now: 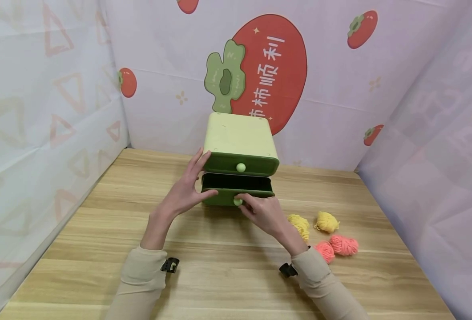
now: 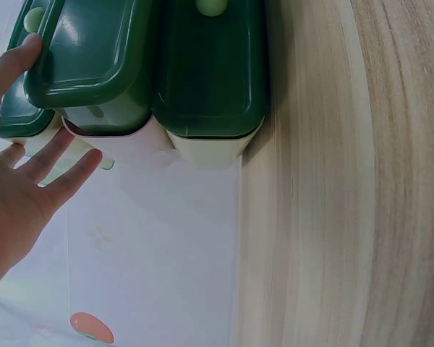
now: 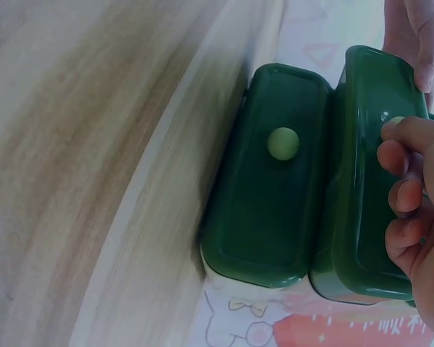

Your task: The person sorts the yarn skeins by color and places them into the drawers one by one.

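A pale yellow-green drawer cabinet (image 1: 240, 133) with dark green fronts stands on the table. Its middle drawer (image 1: 219, 198) is partly pulled out, with a dark inside. My right hand (image 1: 265, 213) pinches that drawer's round light green knob (image 1: 237, 202) between thumb and forefinger. My left hand (image 1: 181, 193) is spread at the cabinet's left side, its thumb by the drawer's front edge. The top drawer (image 1: 256, 165) is closed. In the right wrist view the bottom drawer (image 3: 267, 195) is closed too; it is hidden in the head view.
To the right on the wooden table (image 1: 219, 275) lie yellow yarn balls (image 1: 326, 222) and coral pink yarn balls (image 1: 344, 245), partly behind my right forearm. Printed cloth walls (image 1: 159, 120) with persimmon pictures enclose the back and sides.
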`<action>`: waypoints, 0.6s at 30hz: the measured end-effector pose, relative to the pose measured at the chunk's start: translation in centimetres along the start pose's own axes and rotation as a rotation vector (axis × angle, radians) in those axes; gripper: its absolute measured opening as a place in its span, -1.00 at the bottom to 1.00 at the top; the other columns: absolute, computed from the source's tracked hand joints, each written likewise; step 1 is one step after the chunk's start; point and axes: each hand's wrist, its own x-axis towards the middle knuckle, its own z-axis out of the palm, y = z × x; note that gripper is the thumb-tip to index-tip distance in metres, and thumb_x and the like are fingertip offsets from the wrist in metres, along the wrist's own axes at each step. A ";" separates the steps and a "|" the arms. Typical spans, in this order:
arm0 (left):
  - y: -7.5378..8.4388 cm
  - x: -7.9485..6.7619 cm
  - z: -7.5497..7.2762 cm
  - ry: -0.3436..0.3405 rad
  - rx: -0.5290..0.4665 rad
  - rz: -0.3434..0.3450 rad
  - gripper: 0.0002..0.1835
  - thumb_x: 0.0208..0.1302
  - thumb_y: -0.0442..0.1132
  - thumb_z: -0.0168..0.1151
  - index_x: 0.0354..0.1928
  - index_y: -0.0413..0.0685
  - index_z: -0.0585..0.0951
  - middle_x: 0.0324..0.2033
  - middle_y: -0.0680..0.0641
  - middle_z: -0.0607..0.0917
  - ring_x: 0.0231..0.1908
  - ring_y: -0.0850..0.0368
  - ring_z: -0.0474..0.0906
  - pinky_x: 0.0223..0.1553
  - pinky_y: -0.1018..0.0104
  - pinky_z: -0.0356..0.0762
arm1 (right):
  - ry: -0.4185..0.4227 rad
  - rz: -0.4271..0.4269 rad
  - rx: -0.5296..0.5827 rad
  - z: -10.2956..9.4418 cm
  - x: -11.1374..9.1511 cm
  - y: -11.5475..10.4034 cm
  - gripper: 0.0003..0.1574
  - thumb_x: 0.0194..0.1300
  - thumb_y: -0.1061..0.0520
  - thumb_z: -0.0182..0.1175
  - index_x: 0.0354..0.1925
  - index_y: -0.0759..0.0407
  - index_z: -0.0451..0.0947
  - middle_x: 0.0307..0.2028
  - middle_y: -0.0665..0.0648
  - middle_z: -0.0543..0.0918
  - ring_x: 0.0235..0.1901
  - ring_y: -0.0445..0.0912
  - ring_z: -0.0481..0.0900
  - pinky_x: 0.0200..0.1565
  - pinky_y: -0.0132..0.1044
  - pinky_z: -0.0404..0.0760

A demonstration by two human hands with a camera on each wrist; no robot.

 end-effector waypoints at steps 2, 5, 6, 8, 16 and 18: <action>0.1 0.0 0.0 -0.006 -0.010 -0.003 0.15 0.14 -0.01 0.49 0.58 0.48 -0.13 0.59 0.15 -0.21 0.39 -0.13 0.34 0.23 -0.20 0.49 | -0.002 0.003 0.004 0.0 -0.1 -0.1 -0.73 0.22 0.14 0.41 -0.10 -0.02 0.64 -0.52 -0.14 0.58 -0.59 -0.32 0.40 -0.52 -0.45 0.41; 0.1 0.0 0.0 -0.020 -0.030 -0.010 0.17 0.13 0.02 0.49 0.57 0.51 -0.15 0.59 0.18 -0.23 0.40 -0.13 0.32 0.25 -0.18 0.48 | 0.006 0.003 0.008 -0.1 -0.3 -0.2 -0.72 0.19 0.13 0.43 -0.11 -0.03 0.63 -0.55 -0.16 0.55 -0.61 -0.34 0.38 -0.55 -0.48 0.38; 0.1 0.0 0.0 -0.025 -0.035 -0.013 0.18 0.12 0.03 0.50 0.57 0.52 -0.16 0.59 0.19 -0.24 0.40 -0.13 0.32 0.25 -0.19 0.48 | 0.009 0.003 0.009 -0.1 -0.4 -0.3 -0.72 0.19 0.13 0.43 -0.11 -0.04 0.63 -0.56 -0.16 0.54 -0.61 -0.34 0.38 -0.56 -0.48 0.37; 0.1 -0.1 -0.1 -0.034 -0.042 -0.019 0.20 0.10 0.02 0.52 0.57 0.54 -0.17 0.58 0.21 -0.26 0.38 -0.14 0.36 0.23 -0.22 0.48 | 0.012 0.000 0.012 -0.2 -0.5 -0.4 -0.71 0.18 0.13 0.44 -0.11 -0.04 0.63 -0.56 -0.17 0.54 -0.60 -0.34 0.39 -0.55 -0.48 0.38; 0.0 0.0 0.0 -0.041 -0.059 -0.043 0.16 0.12 0.10 0.47 0.55 0.60 -0.17 0.58 0.25 -0.26 0.33 -0.14 0.42 0.26 -0.25 0.44 | -0.010 0.002 0.032 -0.6 -0.8 -0.9 -0.70 0.21 0.12 0.42 -0.08 -0.04 0.62 -0.52 -0.14 0.60 -0.60 -0.30 0.41 -0.52 -0.44 0.44; 0.0 0.0 0.0 -0.038 -0.061 -0.047 0.13 0.15 0.12 0.44 0.55 0.61 -0.17 0.57 0.26 -0.26 0.31 -0.14 0.45 0.26 -0.23 0.44 | -0.017 0.001 0.032 -0.7 -0.9 -1.0 -0.69 0.21 0.11 0.42 -0.07 -0.05 0.62 -0.49 -0.14 0.62 -0.59 -0.30 0.41 -0.51 -0.44 0.45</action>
